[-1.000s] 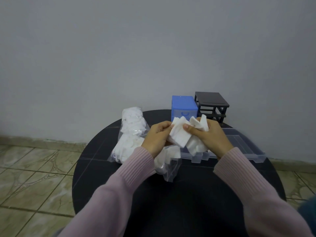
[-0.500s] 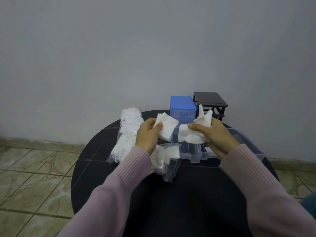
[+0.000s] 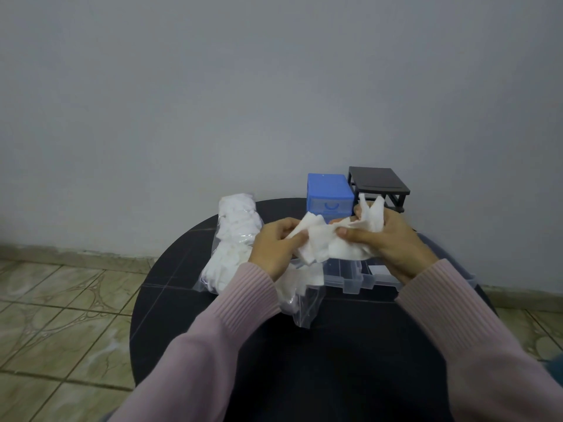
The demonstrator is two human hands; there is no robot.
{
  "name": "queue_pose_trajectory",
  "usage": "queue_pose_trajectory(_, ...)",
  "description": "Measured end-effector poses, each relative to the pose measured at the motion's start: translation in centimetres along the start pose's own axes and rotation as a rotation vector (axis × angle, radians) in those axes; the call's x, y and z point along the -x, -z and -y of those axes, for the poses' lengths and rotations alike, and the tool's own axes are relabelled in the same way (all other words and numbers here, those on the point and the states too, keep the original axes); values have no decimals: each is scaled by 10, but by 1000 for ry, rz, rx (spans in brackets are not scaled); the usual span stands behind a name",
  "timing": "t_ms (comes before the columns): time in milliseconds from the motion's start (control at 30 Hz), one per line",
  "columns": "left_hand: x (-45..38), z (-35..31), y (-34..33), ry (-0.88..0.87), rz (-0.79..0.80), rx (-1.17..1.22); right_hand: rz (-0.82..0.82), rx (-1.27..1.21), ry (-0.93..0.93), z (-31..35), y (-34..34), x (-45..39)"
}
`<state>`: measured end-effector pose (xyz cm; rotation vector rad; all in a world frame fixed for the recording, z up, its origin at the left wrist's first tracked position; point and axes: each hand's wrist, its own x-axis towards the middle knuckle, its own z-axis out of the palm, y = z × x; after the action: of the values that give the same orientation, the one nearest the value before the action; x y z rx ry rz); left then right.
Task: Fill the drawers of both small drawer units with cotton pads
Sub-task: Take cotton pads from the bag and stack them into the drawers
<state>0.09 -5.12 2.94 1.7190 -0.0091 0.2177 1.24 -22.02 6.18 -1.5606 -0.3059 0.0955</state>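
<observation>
Cotton pads (image 3: 329,245) pinched between both hands' fingers (image 3: 297,237)

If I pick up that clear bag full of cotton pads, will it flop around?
Probably yes. The bag looks like thin, crinkly plastic that sags over lumpy pads, so it would likely bend and droop. It is probably light for its size, being stuffed with fluffy white cotton. The shiny plastic might feel a bit slippery.

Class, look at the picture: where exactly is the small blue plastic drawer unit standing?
In the head view, the small blue plastic drawer unit stands at the far edge of the round black table, close left of the black drawer frame.
</observation>
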Motion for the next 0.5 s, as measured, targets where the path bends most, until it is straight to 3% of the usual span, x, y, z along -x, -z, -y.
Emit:
queue_pose_trajectory(167, 1, -1, -1, 34, 110, -65, 29, 116, 71, 1, -6, 2)
queue_pose_trajectory(500, 5, -10, -3, 138, 156, 87, 15, 267, 81, -2, -5, 0)
